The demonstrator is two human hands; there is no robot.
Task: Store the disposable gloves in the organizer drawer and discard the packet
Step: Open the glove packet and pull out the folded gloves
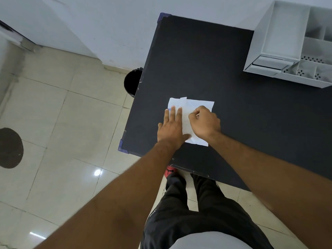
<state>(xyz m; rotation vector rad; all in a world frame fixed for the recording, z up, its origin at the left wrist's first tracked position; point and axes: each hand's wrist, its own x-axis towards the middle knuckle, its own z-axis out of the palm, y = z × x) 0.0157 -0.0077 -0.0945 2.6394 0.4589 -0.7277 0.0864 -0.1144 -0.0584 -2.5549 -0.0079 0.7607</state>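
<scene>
A white paper glove packet (195,105) with blue print lies flat on the black table (206,60), near its left front part. My left hand (171,127) presses flat on the packet's left side, fingers spread. My right hand (204,122) rests on the packet's middle with its fingers curled, pinching at the paper. A white organizer (280,44) stands at the table's back right; its small drawer (269,64) at the front is pushed in. The gloves themselves are not visible.
A black waste bin (133,82) stands on the tiled floor against the table's left edge. White walls rise behind the table. My legs and a red shoe (169,170) are below the table's front edge. A dark round mark (9,148) lies on the floor far left.
</scene>
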